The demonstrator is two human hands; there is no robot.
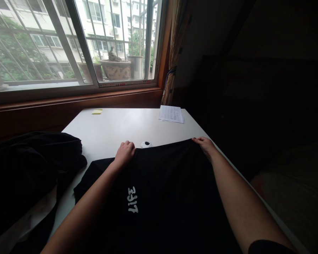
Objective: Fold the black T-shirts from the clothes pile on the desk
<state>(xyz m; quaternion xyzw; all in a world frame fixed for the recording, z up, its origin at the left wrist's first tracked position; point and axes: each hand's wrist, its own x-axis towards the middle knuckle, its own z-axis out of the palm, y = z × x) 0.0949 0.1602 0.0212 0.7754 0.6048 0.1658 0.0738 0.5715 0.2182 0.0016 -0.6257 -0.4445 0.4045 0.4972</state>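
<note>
A black T-shirt (169,183) with white "Life" lettering lies spread sideways over the white table (122,123), its near part running out of view at the bottom. At its far edge, left of centre, my left hand (125,152) is closed on the fabric with the fingers curled. My right hand (203,145) pinches the far right corner of the shirt between thumb and fingers. Between the two hands the far edge is drawn fairly straight. A sleeve (91,173) extends to the left, partly behind my left forearm.
Dark clothes (34,162) are heaped at the left edge of the table. Printed papers (171,114) and a yellow sticky note (97,111) lie at the back. A round cable-hole cover (146,144) sits just beyond the shirt. The window (108,42) is behind the table.
</note>
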